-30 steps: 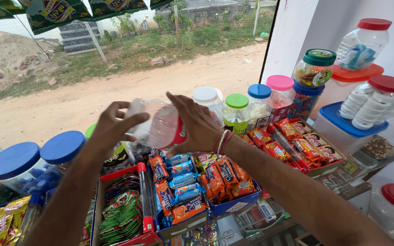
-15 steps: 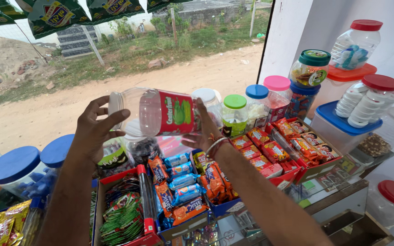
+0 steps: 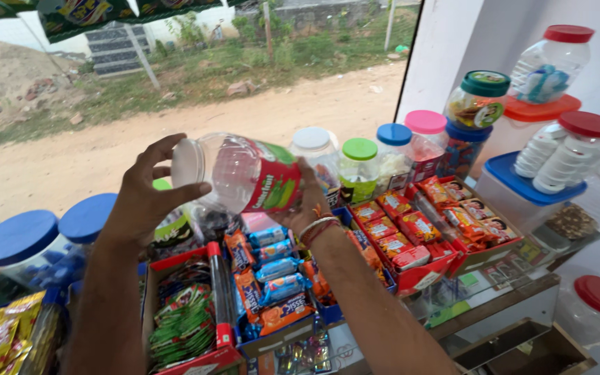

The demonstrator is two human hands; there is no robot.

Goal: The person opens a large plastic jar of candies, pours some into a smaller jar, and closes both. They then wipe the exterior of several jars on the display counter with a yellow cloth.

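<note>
Left hand (image 3: 148, 186) grips white lid end of jar (image 3: 234, 172), fingers spread round rim. Right hand (image 3: 307, 208) cups jar's red-labelled base, mostly hidden behind it, so grip probably closed. Jar lies sideways in air between hands. Below hands: snack packets (image 3: 272, 267). Right of them: lidded jars (image 3: 359, 167).

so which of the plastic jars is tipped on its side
The clear jar with the red and green label, held sideways in the air between the left hand and right hand. Every other jar stands upright with its lid on top.
</note>
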